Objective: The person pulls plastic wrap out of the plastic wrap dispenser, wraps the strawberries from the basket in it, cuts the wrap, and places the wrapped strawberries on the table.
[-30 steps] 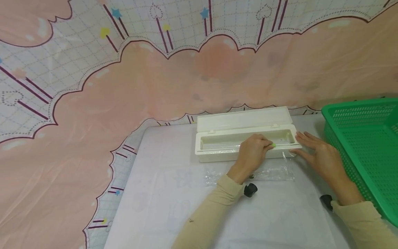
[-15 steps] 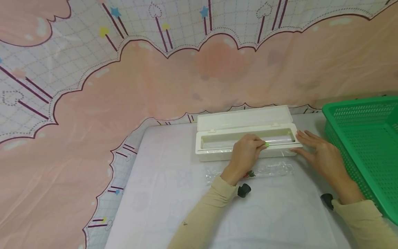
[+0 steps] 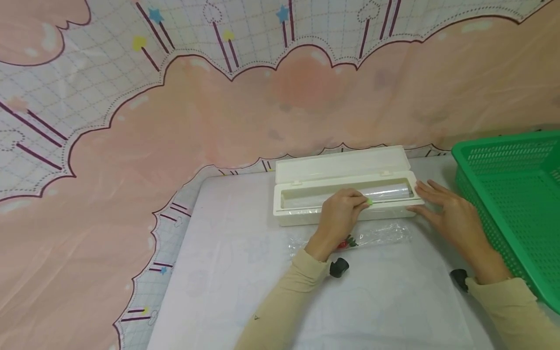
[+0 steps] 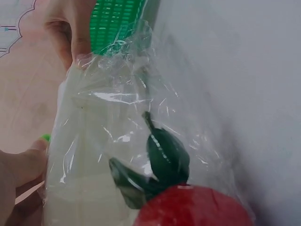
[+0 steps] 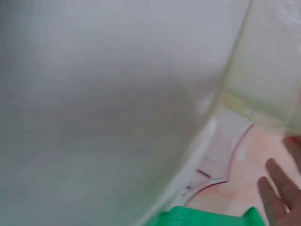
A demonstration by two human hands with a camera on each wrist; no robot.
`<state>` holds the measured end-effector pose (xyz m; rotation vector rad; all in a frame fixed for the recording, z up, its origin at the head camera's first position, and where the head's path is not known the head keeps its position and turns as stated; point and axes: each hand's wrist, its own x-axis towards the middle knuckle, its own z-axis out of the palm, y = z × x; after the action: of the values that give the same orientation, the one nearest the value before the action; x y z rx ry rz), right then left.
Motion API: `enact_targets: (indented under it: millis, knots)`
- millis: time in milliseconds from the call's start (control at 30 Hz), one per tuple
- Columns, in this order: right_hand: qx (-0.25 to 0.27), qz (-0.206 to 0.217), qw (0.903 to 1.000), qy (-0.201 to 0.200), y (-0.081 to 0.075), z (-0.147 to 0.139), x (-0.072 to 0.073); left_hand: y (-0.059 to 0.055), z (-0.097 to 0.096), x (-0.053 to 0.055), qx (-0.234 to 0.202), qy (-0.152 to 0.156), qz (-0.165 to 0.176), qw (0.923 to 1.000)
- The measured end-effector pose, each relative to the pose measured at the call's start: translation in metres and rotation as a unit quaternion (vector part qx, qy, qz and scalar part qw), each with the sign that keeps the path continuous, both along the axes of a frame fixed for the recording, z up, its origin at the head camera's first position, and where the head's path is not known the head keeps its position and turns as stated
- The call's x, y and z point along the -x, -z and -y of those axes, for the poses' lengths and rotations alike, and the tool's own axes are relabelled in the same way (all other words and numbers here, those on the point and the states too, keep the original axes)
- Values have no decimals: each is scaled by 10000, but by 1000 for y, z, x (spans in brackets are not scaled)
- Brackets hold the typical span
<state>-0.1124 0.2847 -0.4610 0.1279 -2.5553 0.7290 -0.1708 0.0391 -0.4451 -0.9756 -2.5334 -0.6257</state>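
Clear film [image 3: 385, 235] lies near. The left hand [image 3: 339, 217] pinches a green slider [image 3: 369, 201] on the near edge of the white box [image 3: 302, 219]; the right hand [image 3: 456, 223], fingers extended, touches its right end. The open lid [image 3: 341, 165] lies far.

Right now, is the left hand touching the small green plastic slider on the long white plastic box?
Touching: the head view shows the left hand pinching the small green slider.
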Motion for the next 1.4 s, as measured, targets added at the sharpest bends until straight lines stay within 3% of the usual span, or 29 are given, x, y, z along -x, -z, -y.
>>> enact_targets:
  millis: [100, 367, 767, 1000, 1133, 1400]
  knots:
    - [-100, 221, 9996, -115, -8, -1, 0, 0, -2, -1, 7, -45, 37, 10000]
    - [-171, 1309, 9901, -469, -29, 1, 3, -2, -4, 0, 40, -159, 52, 9999]
    - [636, 2022, 9765, -387, -33, 9, 9, -1, -3, 1, 82, -162, 210, 9996]
    - [635, 1890, 9767, -798, -26, 23, 24, -1, -2, 1, 97, -156, 232, 9996]
    - [381, 1795, 9808, -653, -21, 27, 25, -1, -2, 1, 54, -133, 292, 9995]
    - [158, 1200, 9917, -442, -10, 26, 21, -1, -2, 1, 55, -143, 149, 9998]
